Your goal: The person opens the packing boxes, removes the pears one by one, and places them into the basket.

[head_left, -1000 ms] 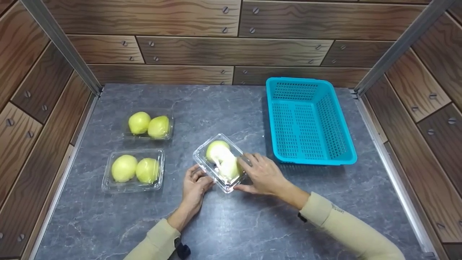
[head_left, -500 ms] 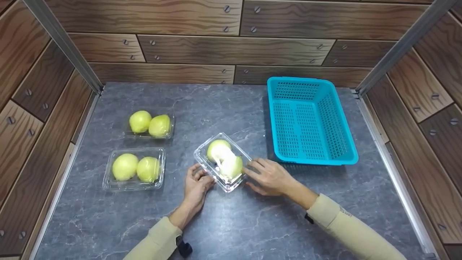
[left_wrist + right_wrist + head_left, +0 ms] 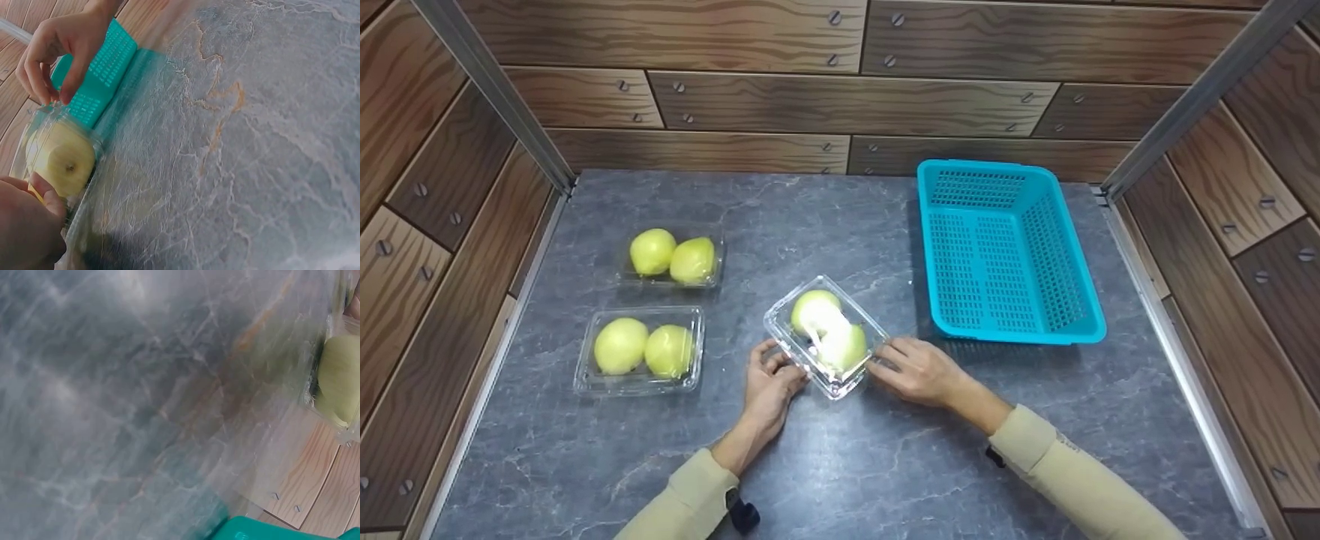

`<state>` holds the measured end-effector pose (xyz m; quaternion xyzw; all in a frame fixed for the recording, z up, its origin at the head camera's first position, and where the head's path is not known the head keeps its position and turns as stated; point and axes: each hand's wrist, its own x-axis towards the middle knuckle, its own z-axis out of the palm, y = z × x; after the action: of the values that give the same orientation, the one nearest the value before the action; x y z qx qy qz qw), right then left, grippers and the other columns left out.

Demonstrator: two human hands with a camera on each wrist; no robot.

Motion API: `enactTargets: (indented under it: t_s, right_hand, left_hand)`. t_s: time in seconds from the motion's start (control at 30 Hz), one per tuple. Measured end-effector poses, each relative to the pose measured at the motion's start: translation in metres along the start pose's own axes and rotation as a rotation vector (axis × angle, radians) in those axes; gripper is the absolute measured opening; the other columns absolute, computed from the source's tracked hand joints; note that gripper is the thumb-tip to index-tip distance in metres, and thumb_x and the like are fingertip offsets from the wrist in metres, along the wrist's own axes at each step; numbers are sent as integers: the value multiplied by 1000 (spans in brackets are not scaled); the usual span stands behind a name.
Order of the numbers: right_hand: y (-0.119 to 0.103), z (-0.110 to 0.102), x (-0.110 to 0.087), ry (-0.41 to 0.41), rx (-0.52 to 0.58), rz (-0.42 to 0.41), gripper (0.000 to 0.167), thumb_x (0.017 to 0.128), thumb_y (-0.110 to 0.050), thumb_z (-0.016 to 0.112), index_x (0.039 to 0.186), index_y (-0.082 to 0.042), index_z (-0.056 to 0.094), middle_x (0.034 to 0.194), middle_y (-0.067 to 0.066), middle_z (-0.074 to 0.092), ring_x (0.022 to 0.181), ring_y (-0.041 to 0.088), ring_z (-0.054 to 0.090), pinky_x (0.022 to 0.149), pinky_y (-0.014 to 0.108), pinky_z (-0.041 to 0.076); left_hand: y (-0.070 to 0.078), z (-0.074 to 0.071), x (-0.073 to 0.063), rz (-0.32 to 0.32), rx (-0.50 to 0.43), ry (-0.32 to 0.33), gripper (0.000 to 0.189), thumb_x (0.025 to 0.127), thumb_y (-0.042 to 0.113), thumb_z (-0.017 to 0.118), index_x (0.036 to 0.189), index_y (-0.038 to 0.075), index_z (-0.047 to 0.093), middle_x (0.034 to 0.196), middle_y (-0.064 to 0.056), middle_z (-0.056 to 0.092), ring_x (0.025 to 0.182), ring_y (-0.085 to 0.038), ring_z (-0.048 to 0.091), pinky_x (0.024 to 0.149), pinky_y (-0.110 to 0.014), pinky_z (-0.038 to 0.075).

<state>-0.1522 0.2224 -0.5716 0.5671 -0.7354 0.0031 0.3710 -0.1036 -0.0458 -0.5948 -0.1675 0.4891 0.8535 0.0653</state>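
A clear plastic clamshell box (image 3: 791, 349) with two yellow-green, pear-like fruits stands turned at an angle mid-table, a bright glare across its lid. My left hand (image 3: 769, 386) holds its near left side, the thumb along the rim. On the opposite side my right hand (image 3: 919, 371) pinches the box's edge with curled fingers. The left wrist view has my right hand (image 3: 62, 56) at the box's far corner, fingertips and thumb on the plastic, and one fruit (image 3: 64, 157) behind the clear wall. In the right wrist view the box's fruit (image 3: 340, 379) shows at the right edge.
Two more clamshell boxes with two fruits each sit at the left, a farther box (image 3: 716, 281) and a nearer box (image 3: 697, 375). A turquoise perforated basket (image 3: 975, 262) with nothing in it stands at the back right. Wood-patterned walls (image 3: 750, 105) surround the grey marbled table (image 3: 825, 480).
My right hand drew back slightly from the box's right side, then closed its fingers on the edge there. My left hand and the box have stayed nearly in place.
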Motion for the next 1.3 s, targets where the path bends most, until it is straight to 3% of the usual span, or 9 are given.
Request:
enactTargets:
  t_s: [0.3, 0.47, 0.7, 1.0, 1.3]
  right_hand:
    - [-8, 7, 2, 43, -17, -73, 24, 105, -12, 54, 101, -15, 78, 90, 1, 74, 78, 16, 67, 69, 24, 64]
    - [-11, 10, 4, 70, -28, -109, 22, 103, -14, 56, 98, -14, 77, 88, 1, 74, 75, 16, 68, 67, 25, 64]
    - [-16, 15, 5, 126, -36, -95, 21, 101, -13, 56, 97, -11, 77, 86, 2, 73, 74, 18, 67, 66, 27, 62]
    - [-16, 19, 10, 131, -62, -147, 23, 101, -14, 54, 91, -14, 75, 85, -1, 73, 74, 16, 68, 65, 26, 62]
    - [-19, 17, 11, 119, -134, -166, 26, 102, -14, 51, 92, -14, 75, 86, 1, 75, 76, 18, 73, 71, 29, 68]
  left_hand:
    - [2, 4, -1, -47, -19, 1, 72, 84, -22, 59, 142, 7, 29, 96, 0, 53, 71, -13, 60, 62, -21, 58]
    - [1, 5, -1, -32, -38, 0, 71, 84, -21, 59, 142, 7, 29, 96, 0, 54, 70, -12, 59, 61, -20, 57]
    - [-4, 8, -3, -17, -30, 15, 70, 88, -18, 58, 145, 9, 27, 94, 1, 53, 73, -10, 58, 64, -22, 56]
    - [-4, 9, -2, -12, -14, 7, 74, 85, -19, 62, 143, 11, 27, 90, 2, 56, 72, -10, 59, 61, -22, 58]
    - [-3, 6, -3, -22, -16, -10, 77, 87, -21, 64, 144, 12, 23, 91, 1, 56, 70, -12, 62, 62, -23, 60]
